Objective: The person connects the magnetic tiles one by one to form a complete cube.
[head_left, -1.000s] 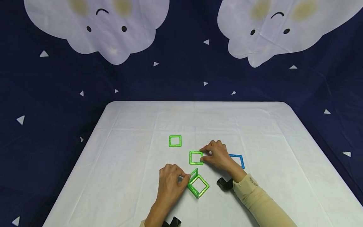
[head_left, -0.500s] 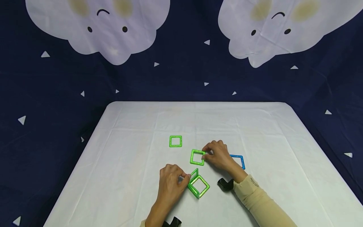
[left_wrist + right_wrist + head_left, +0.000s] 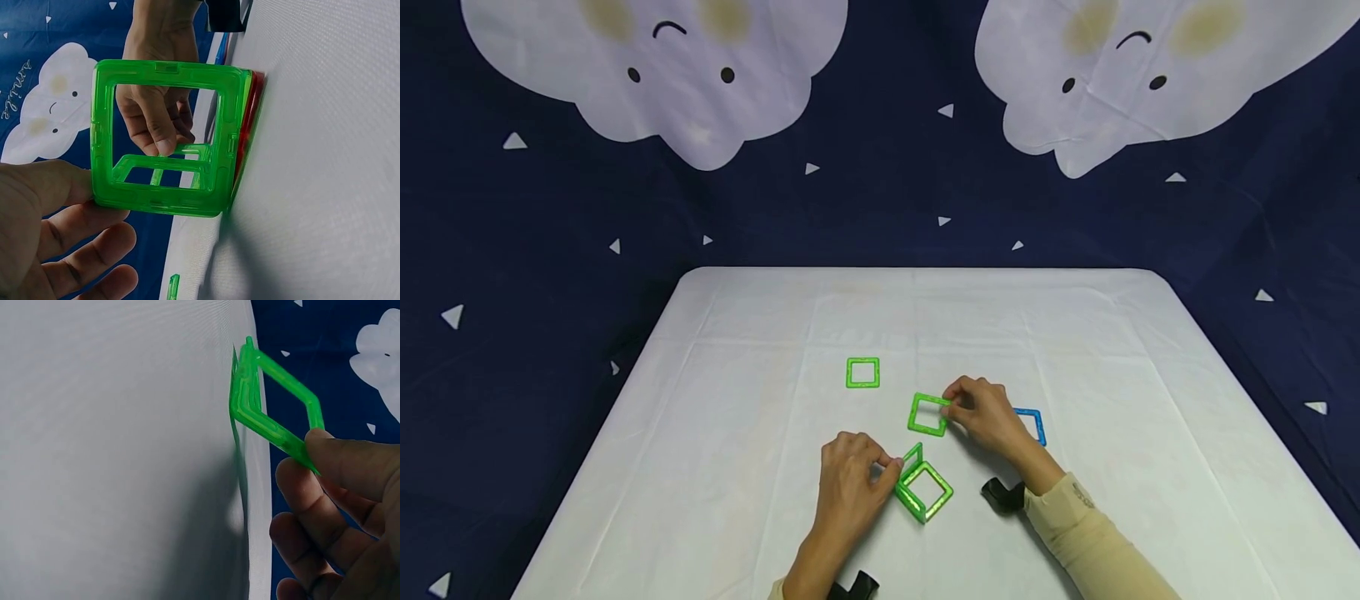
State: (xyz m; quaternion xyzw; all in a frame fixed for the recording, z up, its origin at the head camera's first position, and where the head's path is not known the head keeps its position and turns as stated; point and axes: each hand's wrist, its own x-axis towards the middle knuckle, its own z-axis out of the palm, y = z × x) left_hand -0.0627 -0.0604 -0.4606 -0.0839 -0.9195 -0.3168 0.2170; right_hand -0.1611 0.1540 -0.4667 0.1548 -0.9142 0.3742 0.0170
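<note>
In the head view my left hand [image 3: 853, 483] pinches the edge of a standing green magnetic tile [image 3: 162, 69], a hollow square frame. This tile belongs to a small group of joined green tiles [image 3: 939, 507] on the table, at least two of them upright. A red edge [image 3: 249, 131] shows along the group's base in the left wrist view. Farther forward and right, my right hand [image 3: 988, 412] holds a loose green square tile [image 3: 913, 412] by its right side between thumb and fingers. The right wrist view shows that same tile [image 3: 272, 428] tilted, off the table.
Another green square tile [image 3: 862, 385] lies flat farther back. Partly behind my right wrist lies a blue tile [image 3: 1040, 429]. The table [image 3: 760, 333] has a white cloth, and a dark blue curtain with clouds hangs beyond it. Black wrist devices [image 3: 1002, 497] sit by both wrists.
My right hand has shifted slightly right, carrying its green tile along and turning it a little. My left hand and the joined tiles have stayed in place.
</note>
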